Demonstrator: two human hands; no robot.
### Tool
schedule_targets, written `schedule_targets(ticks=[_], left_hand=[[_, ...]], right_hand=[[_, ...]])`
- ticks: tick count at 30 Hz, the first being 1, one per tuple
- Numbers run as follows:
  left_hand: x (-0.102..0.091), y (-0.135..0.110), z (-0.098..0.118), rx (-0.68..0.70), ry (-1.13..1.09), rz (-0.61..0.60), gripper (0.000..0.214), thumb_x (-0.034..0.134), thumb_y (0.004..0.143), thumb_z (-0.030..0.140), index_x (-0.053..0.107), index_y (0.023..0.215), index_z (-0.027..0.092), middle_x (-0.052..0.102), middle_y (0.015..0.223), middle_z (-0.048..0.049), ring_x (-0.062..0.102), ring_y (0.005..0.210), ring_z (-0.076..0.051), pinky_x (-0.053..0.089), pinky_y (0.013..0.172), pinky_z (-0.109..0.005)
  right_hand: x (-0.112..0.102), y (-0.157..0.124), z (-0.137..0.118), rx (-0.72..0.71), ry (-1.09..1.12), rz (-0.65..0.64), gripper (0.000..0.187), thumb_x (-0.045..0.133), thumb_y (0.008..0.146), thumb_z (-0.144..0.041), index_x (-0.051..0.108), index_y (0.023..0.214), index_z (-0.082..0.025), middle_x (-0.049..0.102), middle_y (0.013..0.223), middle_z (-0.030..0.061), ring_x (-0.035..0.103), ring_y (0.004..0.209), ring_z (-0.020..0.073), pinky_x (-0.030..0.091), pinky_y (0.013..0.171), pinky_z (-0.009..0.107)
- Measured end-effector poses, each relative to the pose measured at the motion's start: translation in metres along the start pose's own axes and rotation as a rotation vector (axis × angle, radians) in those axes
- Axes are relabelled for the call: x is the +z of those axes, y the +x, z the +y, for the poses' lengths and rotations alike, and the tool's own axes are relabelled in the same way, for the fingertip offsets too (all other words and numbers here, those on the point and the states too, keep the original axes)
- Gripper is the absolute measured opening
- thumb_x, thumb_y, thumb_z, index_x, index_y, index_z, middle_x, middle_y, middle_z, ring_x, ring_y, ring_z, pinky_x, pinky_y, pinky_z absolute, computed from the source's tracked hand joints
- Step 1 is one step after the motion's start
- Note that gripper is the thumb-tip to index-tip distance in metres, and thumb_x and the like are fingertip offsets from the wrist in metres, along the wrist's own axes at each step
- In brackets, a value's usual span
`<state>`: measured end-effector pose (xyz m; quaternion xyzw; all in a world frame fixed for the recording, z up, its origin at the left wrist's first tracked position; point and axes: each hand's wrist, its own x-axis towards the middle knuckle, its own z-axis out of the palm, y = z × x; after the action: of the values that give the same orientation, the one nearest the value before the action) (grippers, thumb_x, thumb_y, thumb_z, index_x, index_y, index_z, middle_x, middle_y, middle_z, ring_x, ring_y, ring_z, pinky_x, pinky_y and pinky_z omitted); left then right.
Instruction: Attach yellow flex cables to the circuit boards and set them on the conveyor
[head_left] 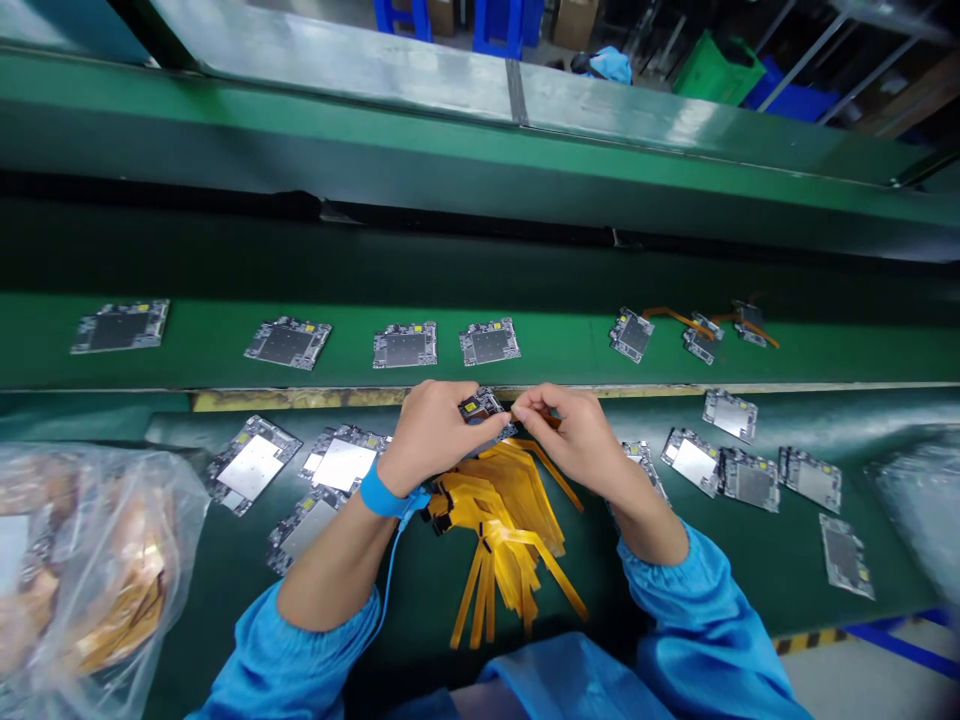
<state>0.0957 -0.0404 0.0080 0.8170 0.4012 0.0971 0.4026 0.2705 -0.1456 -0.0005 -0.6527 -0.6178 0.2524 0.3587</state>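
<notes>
A: What does your feed show at the grip?

B: My left grip (433, 430) is closed on a circuit board (480, 404), thumb laid along its near edge. My right grip (571, 432) is pinched narrow at the board's right side, with a bit of orange ribbon (555, 418) showing at the fingers. I can't tell whether the ribbon is joined to the board; the fingertips hide that spot.

A: Anything in the way?

B: A fanned pile of ribbons (495, 510) lies right under the hands, its loose ends toward me. A blue wristband (382, 488) circles the left wrist, and its cord (389, 575) hangs beside the pile.

A: And farther out on the desk (420, 600)?

B: Left, I have three spare boards (256, 465), one partly behind my forearm, then a clear bag (112, 570) with orange and silvery contents. Right, there are six more boards (847, 555), one half covered by my arm, and crumpled clear plastic (919, 510) at the edge.

A: Past the ledge (300, 399)?

B: A green strip (202, 350) carries four bare boards (406, 346) on the left and centre, and three ribboned boards (631, 335) to the right.
</notes>
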Motion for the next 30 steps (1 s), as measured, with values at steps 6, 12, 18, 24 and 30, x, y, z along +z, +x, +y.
schedule_targets(ticks=[6,12,18,24,30], left_hand=[[-0.001,0.001,-0.002,0.041,-0.041,-0.02,0.043,0.062,0.083,0.051,0.045,0.058,0.021,0.047,0.053,0.0013,0.043,0.053,-0.014,0.024,0.051,-0.027],[-0.001,0.005,-0.014,0.077,-0.264,0.037,0.038,0.062,0.086,0.056,0.068,0.096,0.02,0.074,0.09,-0.0073,0.068,0.077,-0.023,0.046,0.058,-0.027],[-0.01,0.001,-0.011,0.036,-0.332,0.171,0.039,0.064,0.086,0.05,0.068,0.11,0.02,0.072,0.119,-0.0127,0.07,0.1,-0.027,0.043,0.049,-0.023],[-0.012,0.0,-0.014,0.068,-0.308,0.2,0.035,0.062,0.089,0.047,0.07,0.108,0.019,0.073,0.116,-0.0125,0.068,0.102,-0.027,0.044,0.05,-0.023],[-0.012,0.0,-0.017,0.112,-0.26,0.199,0.032,0.063,0.089,0.048,0.071,0.104,0.02,0.075,0.106,-0.0104,0.069,0.1,-0.027,0.045,0.052,-0.025]], right_hand=[[-0.002,0.001,0.006,0.079,0.119,-0.084,0.019,0.062,0.096,-0.031,0.068,0.111,-0.021,0.076,0.096,0.004,0.069,0.081,0.018,0.053,0.075,0.03],[-0.019,0.008,0.02,0.157,0.257,-0.152,0.013,0.063,0.094,-0.028,0.07,0.099,-0.018,0.073,0.086,0.0013,0.066,0.07,0.0131,0.054,0.068,0.025],[-0.1,0.042,0.064,0.157,-0.163,-0.027,0.015,0.066,0.092,-0.025,0.074,0.099,-0.014,0.077,0.089,0.0079,0.07,0.075,0.0186,0.054,0.071,0.031],[-0.091,0.07,0.077,0.14,-0.731,0.064,0.031,0.062,0.096,-0.024,0.068,0.125,-0.012,0.07,0.124,0.0185,0.068,0.103,0.0301,0.05,0.088,0.043],[-0.025,0.102,0.068,0.056,-0.726,-0.199,0.069,0.09,0.074,-0.045,0.064,0.132,-0.02,0.06,0.141,0.0157,0.056,0.123,0.0354,0.041,0.099,0.045]])
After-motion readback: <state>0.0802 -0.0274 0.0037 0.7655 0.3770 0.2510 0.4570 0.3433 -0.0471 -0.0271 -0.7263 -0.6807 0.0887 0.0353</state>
